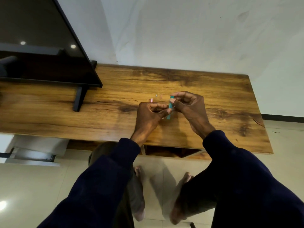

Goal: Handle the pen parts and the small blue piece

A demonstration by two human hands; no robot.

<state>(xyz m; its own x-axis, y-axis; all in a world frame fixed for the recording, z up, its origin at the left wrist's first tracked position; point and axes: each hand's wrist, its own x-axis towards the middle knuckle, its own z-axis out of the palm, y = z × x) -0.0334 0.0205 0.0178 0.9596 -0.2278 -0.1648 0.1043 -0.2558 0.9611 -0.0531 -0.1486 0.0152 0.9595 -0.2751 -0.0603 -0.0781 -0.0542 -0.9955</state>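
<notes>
No text, label, brand or number can be read anywhere. The teal stick pinched between both hands may carry print, but it shows too small and blurred to tell.

Indoor light, moderate and even, cool on the white wall, warmer on the wooden table. Ceiling lamps show as two small bright spots reflected in the dark screen at far left; a further glare patch lies on the tiled floor at near left. Soft shadows fall across the wall and beneath the sleeves. Wide-angle distortion bends the table edges and the screen frame. Centre is fairly sharp; the near corners are soft and smeared.
</notes>
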